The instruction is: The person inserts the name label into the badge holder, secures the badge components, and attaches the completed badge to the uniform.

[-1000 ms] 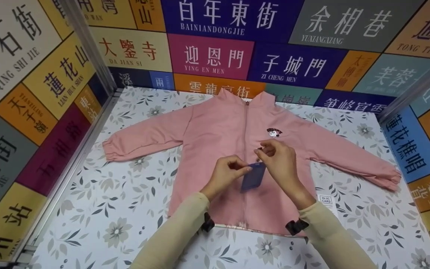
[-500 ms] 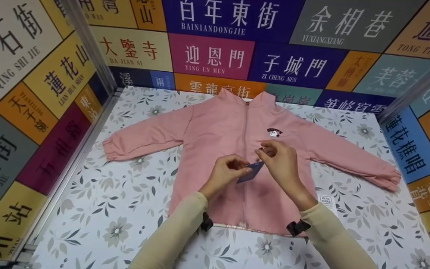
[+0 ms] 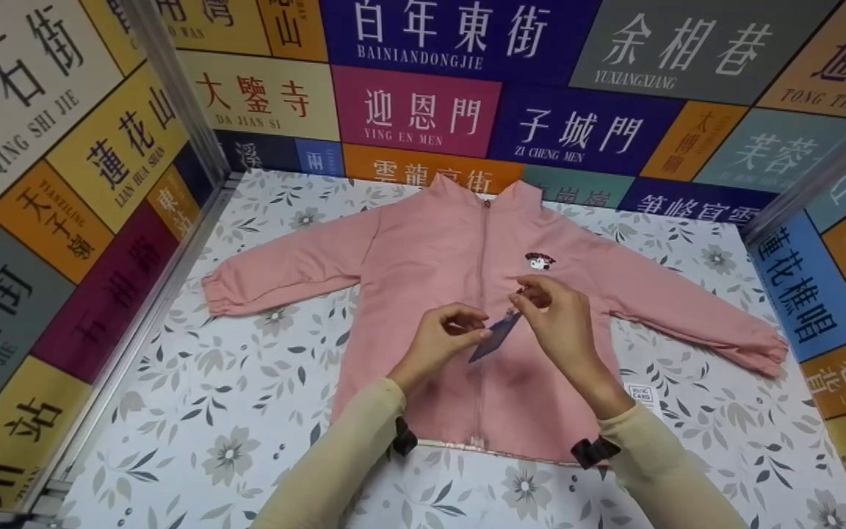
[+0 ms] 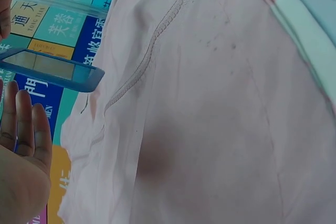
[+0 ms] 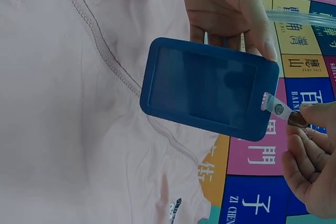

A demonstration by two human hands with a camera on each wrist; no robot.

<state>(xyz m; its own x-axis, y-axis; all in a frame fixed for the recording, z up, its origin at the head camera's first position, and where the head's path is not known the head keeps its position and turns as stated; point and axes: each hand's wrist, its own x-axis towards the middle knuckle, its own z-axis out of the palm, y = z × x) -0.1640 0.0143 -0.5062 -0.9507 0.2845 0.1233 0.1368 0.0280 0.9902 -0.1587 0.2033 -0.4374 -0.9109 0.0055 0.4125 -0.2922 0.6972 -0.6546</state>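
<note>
A pink zip-front jacket (image 3: 423,272) lies flat with its sleeves spread. Over its middle, my left hand (image 3: 441,338) pinches a dark blue card holder (image 3: 495,339) at one edge, the thumb (image 5: 269,51) on its corner in the right wrist view. My right hand (image 3: 559,316) pinches the small metal clip (image 5: 297,119) on the holder's clear snap strap (image 5: 277,107). The holder's window looks dark and blank in the right wrist view. Seen from the head, the holder (image 4: 58,70) is tilted, and the left wrist view has it nearly edge-on.
A white card (image 3: 642,394) printed with ID and CARD lies by the jacket's lower right side. Beneath is a flower-patterned table cover (image 3: 232,455). Panels with Chinese street names (image 3: 423,110) stand behind and at both sides, with metal posts (image 3: 188,95) at the corners.
The card holder has tipped from hanging face-on to a slanted, narrower view between the hands. My right hand has shifted slightly to the right, still pinching the clip.
</note>
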